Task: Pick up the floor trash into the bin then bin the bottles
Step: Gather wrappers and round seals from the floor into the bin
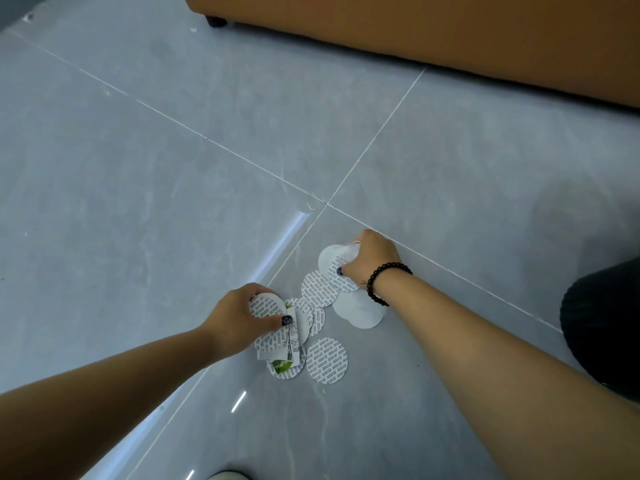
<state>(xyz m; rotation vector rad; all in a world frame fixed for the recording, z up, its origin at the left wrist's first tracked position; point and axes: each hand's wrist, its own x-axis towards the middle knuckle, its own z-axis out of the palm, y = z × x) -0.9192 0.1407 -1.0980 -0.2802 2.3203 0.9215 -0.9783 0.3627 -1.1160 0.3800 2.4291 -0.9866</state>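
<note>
Several round white paper discs with fine grey print lie scattered on the grey floor tiles; one lies alone at the front of the pile. My left hand pinches a printed disc together with torn paper strips, one with a green patch. My right hand, with a black bead bracelet on the wrist, grips a small bunch of discs at the far side of the pile. A blank white disc lies under that wrist. No bin or bottles are in view.
An orange-brown sofa base with a dark foot runs along the top right. White grout lines cross the tiles near the pile. My dark-clothed knee is at the right edge, and a shoe tip shows at the bottom.
</note>
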